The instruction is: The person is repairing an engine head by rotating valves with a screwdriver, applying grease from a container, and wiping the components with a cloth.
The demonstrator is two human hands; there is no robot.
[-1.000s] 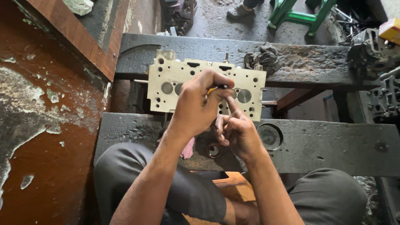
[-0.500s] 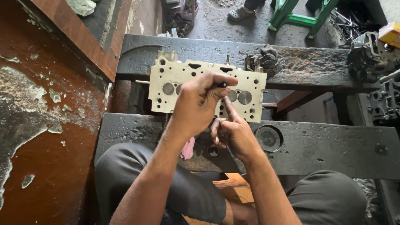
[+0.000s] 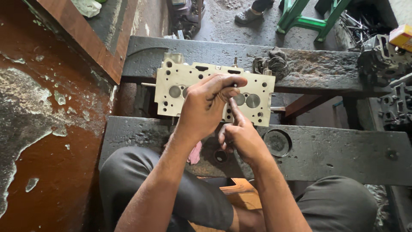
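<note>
A pale metal cylinder head (image 3: 176,92) with round valve faces and several holes lies across two dark, greasy beams. My left hand (image 3: 208,105) hovers over its middle, fingers pinched on a thin metal tool whose tip shows by the thumb. Just below and to the right, my right hand (image 3: 240,133) points its index finger up to that tool at the head's surface; what its curled fingers hold is hidden.
The near beam (image 3: 334,154) has a round recess (image 3: 278,142). A dirty rag (image 3: 272,64) sits on the far beam. A worn red-brown table (image 3: 38,129) fills the left. Engine parts (image 3: 386,64) crowd the right. A person's foot (image 3: 251,15) and a green stool (image 3: 309,19) are beyond.
Both hands have shifted slightly right along the cylinder head. My right index finger is now stretched up to the tool.
</note>
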